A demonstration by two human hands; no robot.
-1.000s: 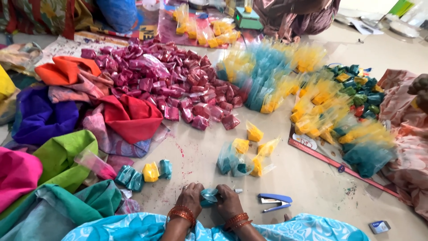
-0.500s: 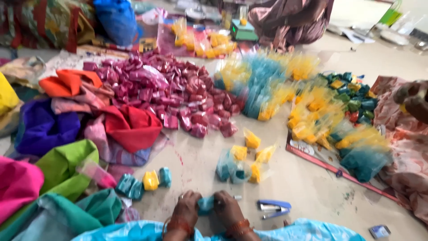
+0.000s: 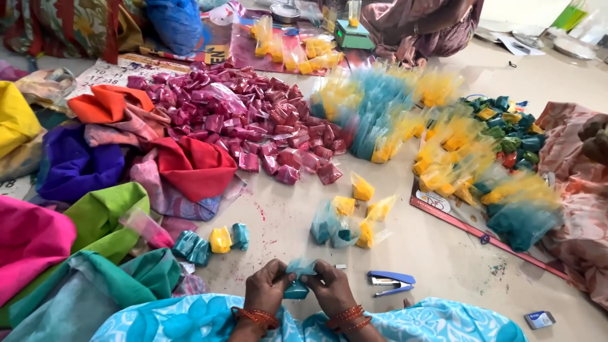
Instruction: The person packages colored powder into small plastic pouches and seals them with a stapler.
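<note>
Fingers [image 3: 288,271] of both hands pinch a small teal packet [image 3: 296,283] between them, low at the near edge just above the person's lap. The left hand [image 3: 266,292] and right hand [image 3: 332,291] curl inward, knuckles up, bangled wrists close together. Just right lies a blue stapler [image 3: 391,282] on the floor [image 3: 437,247]. Beyond it sit yellow and teal packets [image 3: 348,218]; farther off, a heap of magenta packets [image 3: 253,123]. Folded cloths [image 3: 95,190] crowd the left.

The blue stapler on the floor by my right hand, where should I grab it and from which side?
Probably grip the blue stapler across its closed back end, the right end as seen, coming from above with the right hand. It lies flat on the floor, its jaws gaping leftward, with bare floor around it.
</note>
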